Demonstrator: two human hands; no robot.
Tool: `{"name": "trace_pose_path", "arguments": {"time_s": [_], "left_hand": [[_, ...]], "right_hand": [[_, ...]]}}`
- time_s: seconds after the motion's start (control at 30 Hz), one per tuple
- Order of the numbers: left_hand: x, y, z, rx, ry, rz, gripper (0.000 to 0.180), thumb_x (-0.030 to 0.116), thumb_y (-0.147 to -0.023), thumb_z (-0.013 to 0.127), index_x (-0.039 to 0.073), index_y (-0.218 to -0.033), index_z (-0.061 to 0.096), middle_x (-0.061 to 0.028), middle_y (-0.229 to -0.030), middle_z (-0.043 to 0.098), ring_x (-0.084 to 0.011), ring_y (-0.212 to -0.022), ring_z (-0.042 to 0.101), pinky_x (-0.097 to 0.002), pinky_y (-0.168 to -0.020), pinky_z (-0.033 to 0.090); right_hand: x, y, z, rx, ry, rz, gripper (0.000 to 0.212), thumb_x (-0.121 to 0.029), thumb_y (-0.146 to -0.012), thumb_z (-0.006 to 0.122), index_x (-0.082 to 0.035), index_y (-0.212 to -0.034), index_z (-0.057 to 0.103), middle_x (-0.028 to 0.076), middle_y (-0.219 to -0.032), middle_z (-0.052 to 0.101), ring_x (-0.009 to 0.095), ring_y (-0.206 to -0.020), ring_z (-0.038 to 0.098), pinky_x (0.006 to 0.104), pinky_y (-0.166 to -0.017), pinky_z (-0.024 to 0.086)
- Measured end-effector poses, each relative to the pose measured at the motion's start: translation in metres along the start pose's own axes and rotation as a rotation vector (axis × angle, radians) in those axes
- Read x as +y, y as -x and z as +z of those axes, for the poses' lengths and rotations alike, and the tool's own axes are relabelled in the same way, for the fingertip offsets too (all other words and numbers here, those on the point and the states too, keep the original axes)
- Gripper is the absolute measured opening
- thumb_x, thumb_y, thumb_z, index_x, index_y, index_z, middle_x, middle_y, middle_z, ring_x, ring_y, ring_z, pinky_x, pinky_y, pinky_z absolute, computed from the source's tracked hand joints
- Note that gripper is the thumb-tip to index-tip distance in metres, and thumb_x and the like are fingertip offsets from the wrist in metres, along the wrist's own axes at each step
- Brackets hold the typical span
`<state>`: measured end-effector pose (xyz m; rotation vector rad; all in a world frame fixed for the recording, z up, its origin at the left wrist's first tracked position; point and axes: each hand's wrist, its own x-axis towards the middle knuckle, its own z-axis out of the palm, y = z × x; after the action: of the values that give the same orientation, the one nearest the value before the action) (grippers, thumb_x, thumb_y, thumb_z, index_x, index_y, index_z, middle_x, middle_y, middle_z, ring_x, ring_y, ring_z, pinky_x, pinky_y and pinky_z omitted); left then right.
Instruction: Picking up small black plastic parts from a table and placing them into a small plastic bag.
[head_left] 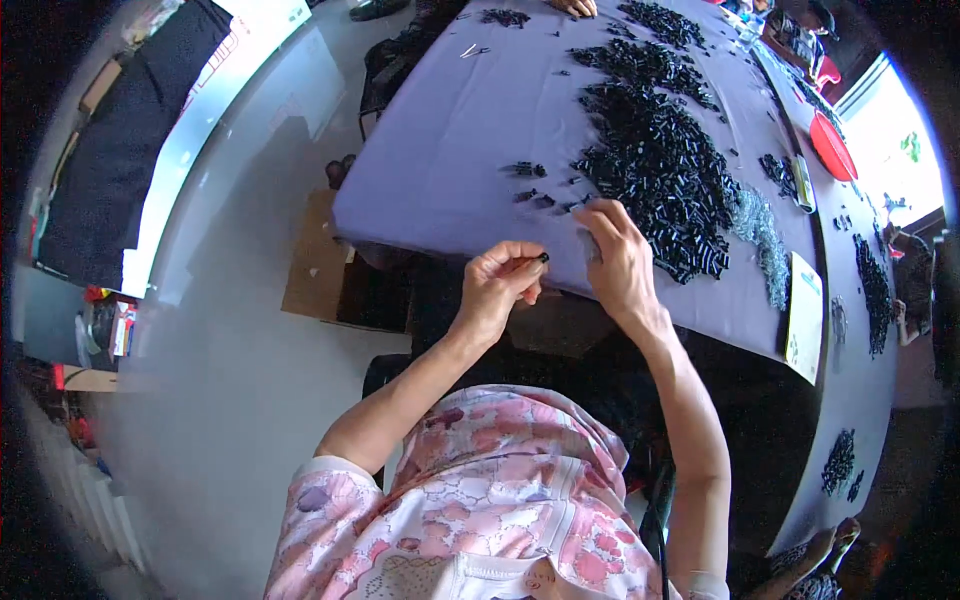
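My left hand (498, 285) is closed over the table's near edge, pinching a small black cylindrical piece (543, 257) at its fingertips. My right hand (620, 255) is just to the right, its bent fingers apart over the lilac table cover (440, 170). Its fingertips are nearest to a few loose black pieces (545, 201), and I see nothing held in it. Beyond and to the right spreads a large heap of small black cylindrical pieces (655, 160). Against its right side lies a pile of small clear pieces (760, 235).
A white printed sheet (803, 320) lies near the table's right edge. Farther off are a red basin (832, 145) and another person's hand (575, 7). A cardboard box (312, 260) stands below the table's left corner. A second table (850, 390) at right bears more black pieces.
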<state>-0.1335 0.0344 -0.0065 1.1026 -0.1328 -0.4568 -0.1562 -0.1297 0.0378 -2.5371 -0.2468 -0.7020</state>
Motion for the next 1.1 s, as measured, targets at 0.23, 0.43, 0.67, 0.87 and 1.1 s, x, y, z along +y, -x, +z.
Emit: {"name": "trace_pose_path", "arguments": {"time_s": [0.23, 0.43, 0.67, 0.87, 1.1], "left_hand": [[0.001, -0.001, -0.002, 0.030, 0.030, 0.007, 0.011, 0.005, -0.078, 0.062, 0.003, -0.088, 0.059, -0.0005, -0.067, 0.056, -0.0061, -0.051, 0.050, -0.0179, -0.046, 0.040], [0.002, 0.000, -0.004, -0.028, 0.021, 0.007, 0.013, 0.004, -0.081, 0.058, 0.001, -0.093, 0.057, -0.0087, -0.078, 0.061, -0.0097, -0.055, 0.052, -0.0212, -0.050, 0.042], [0.006, 0.010, 0.010, -0.087, 0.004, 0.024, 0.014, 0.004, -0.081, 0.057, 0.000, -0.095, 0.057, -0.0073, -0.077, 0.061, -0.0089, -0.056, 0.052, -0.0206, -0.051, 0.042], [0.010, 0.023, 0.038, -0.137, -0.133, 0.140, 0.011, 0.004, -0.082, 0.057, -0.001, -0.092, 0.058, -0.0011, -0.069, 0.056, -0.0054, -0.055, 0.049, -0.0179, -0.051, 0.041], [0.016, 0.029, 0.055, -0.182, -0.201, 0.172, 0.012, 0.004, -0.083, 0.056, 0.001, -0.095, 0.059, 0.0006, -0.071, 0.056, -0.0041, -0.056, 0.048, -0.0175, -0.052, 0.041]], "right_hand": [[0.025, -0.022, 0.036, -0.117, 0.357, -0.184, 0.014, -0.008, -0.072, 0.050, -0.004, -0.084, 0.056, 0.010, -0.091, 0.054, 0.026, -0.082, 0.054, 0.0350, -0.068, 0.047], [0.025, -0.018, 0.025, -0.131, 0.244, -0.098, 0.020, 0.001, -0.070, 0.049, -0.001, -0.089, 0.055, 0.014, -0.086, 0.051, 0.030, -0.078, 0.055, 0.0369, -0.066, 0.047], [-0.005, 0.028, -0.008, -0.094, -0.905, 0.587, 0.024, 0.012, -0.076, 0.044, 0.002, -0.095, 0.055, 0.008, -0.082, 0.059, 0.014, -0.070, 0.059, 0.0277, -0.068, 0.050], [-0.020, 0.052, -0.030, 0.070, -1.121, 0.597, 0.017, 0.008, -0.082, 0.046, 0.001, -0.093, 0.057, 0.007, -0.086, 0.061, 0.013, -0.074, 0.061, 0.0251, -0.070, 0.050], [-0.024, 0.059, -0.045, 0.146, -1.045, 0.383, 0.028, 0.017, -0.074, 0.045, 0.001, -0.091, 0.060, 0.001, -0.084, 0.059, 0.007, -0.074, 0.054, 0.0196, -0.067, 0.043]]}}
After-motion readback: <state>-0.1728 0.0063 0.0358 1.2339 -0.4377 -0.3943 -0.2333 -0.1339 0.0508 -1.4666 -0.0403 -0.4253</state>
